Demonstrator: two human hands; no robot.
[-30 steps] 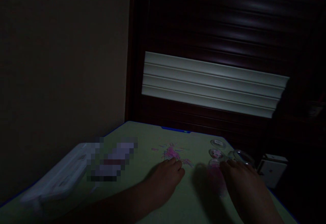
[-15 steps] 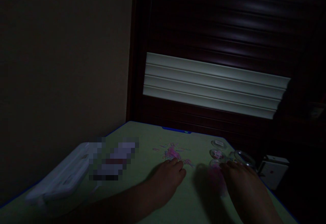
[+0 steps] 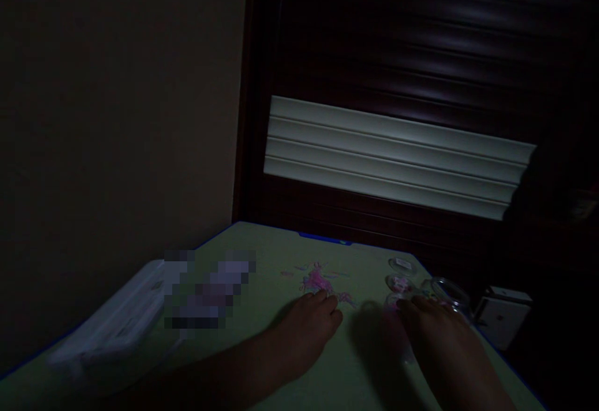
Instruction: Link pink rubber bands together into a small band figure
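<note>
Curled fingers sit close together on the left hand, right at the near side of a messy pink pile of small bits. It is too dark to tell if they pinch any of it. The right hand is bent down over a pink, see-through thing, and its fingers bend too. I cannot tell if they hold that thing or just touch it, because the hand hides part of it.

The pink pile lies on a pale green table with a blue edge, with little pink and bluish bits spread around it. Near the right hand are a clear round lid with a white label, a small round tub with pink bits, and a clear round tub with a shiny rim by the table's edge. Past that edge is a white box with a dark apple mark.

On the left side are a long white plastic case and a blurry purple and white thing. Behind the table is a dark brown door with slats, with a pale, bright patch across it.
</note>
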